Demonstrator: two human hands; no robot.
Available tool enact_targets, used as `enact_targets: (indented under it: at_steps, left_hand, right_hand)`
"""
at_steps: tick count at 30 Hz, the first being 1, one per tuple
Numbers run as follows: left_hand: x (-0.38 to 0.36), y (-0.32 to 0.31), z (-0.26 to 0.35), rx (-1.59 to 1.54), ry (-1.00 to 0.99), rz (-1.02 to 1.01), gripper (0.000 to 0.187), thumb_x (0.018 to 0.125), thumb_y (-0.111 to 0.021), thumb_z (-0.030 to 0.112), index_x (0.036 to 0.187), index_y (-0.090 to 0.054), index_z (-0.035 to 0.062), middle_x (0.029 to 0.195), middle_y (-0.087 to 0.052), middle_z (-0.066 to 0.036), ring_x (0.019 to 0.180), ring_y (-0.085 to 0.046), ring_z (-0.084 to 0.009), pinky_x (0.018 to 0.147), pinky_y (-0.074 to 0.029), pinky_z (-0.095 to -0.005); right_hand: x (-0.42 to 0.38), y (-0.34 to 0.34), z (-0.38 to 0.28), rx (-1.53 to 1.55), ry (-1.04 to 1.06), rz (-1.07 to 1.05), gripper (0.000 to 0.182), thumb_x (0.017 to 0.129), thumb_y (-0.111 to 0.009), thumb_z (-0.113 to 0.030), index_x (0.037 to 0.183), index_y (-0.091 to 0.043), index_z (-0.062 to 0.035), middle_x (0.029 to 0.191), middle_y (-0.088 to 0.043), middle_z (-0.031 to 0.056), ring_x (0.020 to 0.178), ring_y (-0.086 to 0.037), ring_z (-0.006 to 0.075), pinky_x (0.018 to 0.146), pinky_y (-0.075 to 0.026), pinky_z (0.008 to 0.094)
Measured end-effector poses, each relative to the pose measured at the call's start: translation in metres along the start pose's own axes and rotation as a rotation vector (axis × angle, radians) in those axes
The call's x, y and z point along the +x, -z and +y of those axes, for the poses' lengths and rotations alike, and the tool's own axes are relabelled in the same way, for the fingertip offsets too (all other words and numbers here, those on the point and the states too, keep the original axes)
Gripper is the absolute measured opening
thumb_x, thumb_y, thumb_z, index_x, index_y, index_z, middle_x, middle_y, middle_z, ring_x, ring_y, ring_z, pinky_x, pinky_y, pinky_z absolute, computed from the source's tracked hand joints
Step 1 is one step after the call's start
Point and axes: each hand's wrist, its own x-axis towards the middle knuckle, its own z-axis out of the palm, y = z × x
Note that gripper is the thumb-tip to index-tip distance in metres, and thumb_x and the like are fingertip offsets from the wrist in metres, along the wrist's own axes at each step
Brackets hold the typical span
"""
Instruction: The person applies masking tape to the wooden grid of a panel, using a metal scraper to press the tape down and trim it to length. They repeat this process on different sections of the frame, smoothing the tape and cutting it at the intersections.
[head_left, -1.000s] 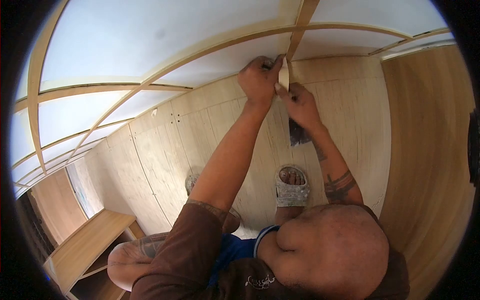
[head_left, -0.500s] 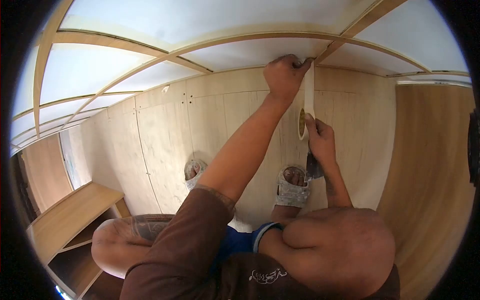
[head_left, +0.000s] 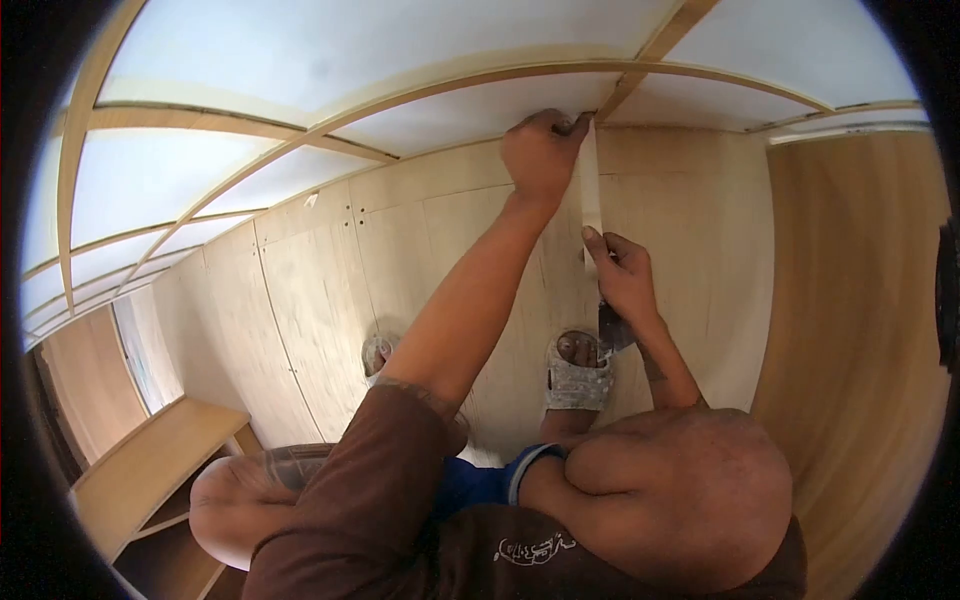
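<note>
My left hand (head_left: 543, 152) is closed in a pinch on the upper end of a pale strip of tape (head_left: 590, 175), against the foot of the white panelled wall. From there the strip runs straight down to my right hand (head_left: 625, 275), whose thumb and fingers are closed on the tape. The roll itself is mostly hidden by that hand. A putty knife with a dark blade (head_left: 613, 332) sticks out below the same palm, its handle covered. Just under the blade is my foot in a stained sandal (head_left: 580, 375).
Wooden strips (head_left: 470, 78) frame the white panels (head_left: 400, 40) of the wall ahead. Pale plywood boards (head_left: 430, 260) with seams and screw holes make up the floor. A wooden shelf unit (head_left: 165, 450) stands at left, and a brown wood panel (head_left: 850, 300) at right.
The view has shifted, so both hands appear slightly further left. My right hand has turned, and the tape roll's round opening, visible before, is now hidden. My left hand keeps its pinch.
</note>
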Motion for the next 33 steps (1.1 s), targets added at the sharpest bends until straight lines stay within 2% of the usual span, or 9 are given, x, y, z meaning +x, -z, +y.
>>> enact_targets:
  at_steps: [4, 7, 9, 15, 16, 18, 23, 27, 33]
  left_hand:
    - [-0.002, 0.003, 0.000, 0.004, -0.020, -0.016, 0.028, 0.078, -0.089, 0.034, 0.077, -0.079, 0.0078, 0.072, -0.075, -0.011, 0.065, -0.073, -0.0331, 0.065, -0.058, -0.0429]
    - [-0.004, 0.006, 0.004, 0.059, 0.017, -0.059, 0.036, 0.079, -0.089, 0.039, 0.079, -0.080, 0.0038, 0.073, -0.076, -0.014, 0.067, -0.074, -0.0338, 0.069, -0.058, -0.0417]
    - [-0.006, 0.006, 0.007, 0.035, -0.001, -0.056, 0.035, 0.079, -0.089, 0.038, 0.081, -0.080, 0.0037, 0.073, -0.076, -0.015, 0.068, -0.074, -0.0345, 0.069, -0.058, -0.0417]
    - [-0.009, -0.001, -0.006, 0.034, 0.036, -0.083, 0.035, 0.080, -0.088, 0.037, 0.087, -0.081, 0.0028, 0.074, -0.076, -0.015, 0.069, -0.075, -0.0345, 0.070, -0.058, -0.0420]
    - [-0.009, -0.001, -0.006, 0.030, 0.033, -0.098, 0.036, 0.080, -0.088, 0.037, 0.087, -0.081, 0.0023, 0.074, -0.076, -0.015, 0.069, -0.075, -0.0339, 0.070, -0.058, -0.0422]
    - [-0.009, -0.003, -0.004, 0.040, 0.061, -0.107, 0.033, 0.079, -0.088, 0.035, 0.084, -0.081, 0.0034, 0.073, -0.076, -0.015, 0.069, -0.074, -0.0351, 0.070, -0.058, -0.0422]
    - [-0.009, -0.010, -0.005, 0.042, 0.052, -0.057, 0.030, 0.079, -0.088, 0.033, 0.080, -0.080, 0.0043, 0.071, -0.075, -0.015, 0.067, -0.073, -0.0354, 0.070, -0.057, -0.0413]
    - [-0.012, -0.010, -0.003, 0.049, 0.130, -0.079, 0.030, 0.078, -0.088, 0.033, 0.080, -0.080, 0.0040, 0.070, -0.074, -0.015, 0.067, -0.073, -0.0351, 0.070, -0.057, -0.0416]
    - [-0.016, -0.016, -0.014, 0.084, 0.138, -0.077, 0.030, 0.080, -0.088, 0.032, 0.083, -0.080, 0.0028, 0.074, -0.075, -0.016, 0.070, -0.074, -0.0359, 0.070, -0.057, -0.0417]
  right_hand:
    - [0.003, 0.000, -0.002, 0.001, 0.019, 0.024, 0.049, 0.105, -0.067, -0.040, 0.095, -0.073, 0.0072, 0.072, -0.062, 0.0038, 0.069, -0.050, 0.0103, 0.063, -0.046, 0.0314]
    - [0.006, 0.001, -0.003, -0.001, 0.079, 0.084, 0.052, 0.104, -0.069, -0.045, 0.087, -0.074, 0.0041, 0.067, -0.058, 0.0004, 0.064, -0.048, 0.0084, 0.059, -0.042, 0.0289]
    - [0.010, 0.004, -0.005, -0.030, 0.066, 0.048, 0.051, 0.104, -0.068, -0.041, 0.089, -0.071, 0.0076, 0.066, -0.063, 0.0073, 0.063, -0.049, 0.0119, 0.059, -0.046, 0.0356]
    - [0.023, 0.006, -0.011, -0.214, 0.106, 0.061, 0.055, 0.102, -0.068, -0.045, 0.083, -0.070, 0.0060, 0.062, -0.062, 0.0122, 0.058, -0.048, 0.0149, 0.057, -0.046, 0.0385]
    - [0.022, 0.004, -0.012, -0.212, 0.104, 0.066, 0.055, 0.102, -0.068, -0.045, 0.083, -0.070, 0.0060, 0.062, -0.062, 0.0122, 0.058, -0.048, 0.0149, 0.057, -0.046, 0.0385]
    - [0.021, 0.000, -0.015, -0.051, 0.240, 0.130, 0.058, 0.101, -0.068, -0.047, 0.078, -0.067, 0.0056, 0.059, -0.059, 0.0146, 0.055, -0.048, 0.0169, 0.056, -0.045, 0.0400]
    - [0.038, -0.001, -0.004, -0.133, 0.210, 0.140, 0.060, 0.100, -0.068, -0.050, 0.076, -0.067, 0.0058, 0.060, -0.058, 0.0198, 0.053, -0.050, 0.0222, 0.057, -0.046, 0.0433]
    - [0.040, 0.006, -0.018, -0.185, 0.192, 0.145, 0.061, 0.099, -0.067, -0.051, 0.076, -0.066, 0.0055, 0.061, -0.059, 0.0223, 0.052, -0.049, 0.0265, 0.058, -0.047, 0.0456]
    - [0.045, 0.005, -0.015, -0.141, 0.164, 0.133, 0.061, 0.097, -0.069, -0.051, 0.074, -0.065, 0.0047, 0.061, -0.059, 0.0205, 0.054, -0.051, 0.0259, 0.060, -0.048, 0.0458]
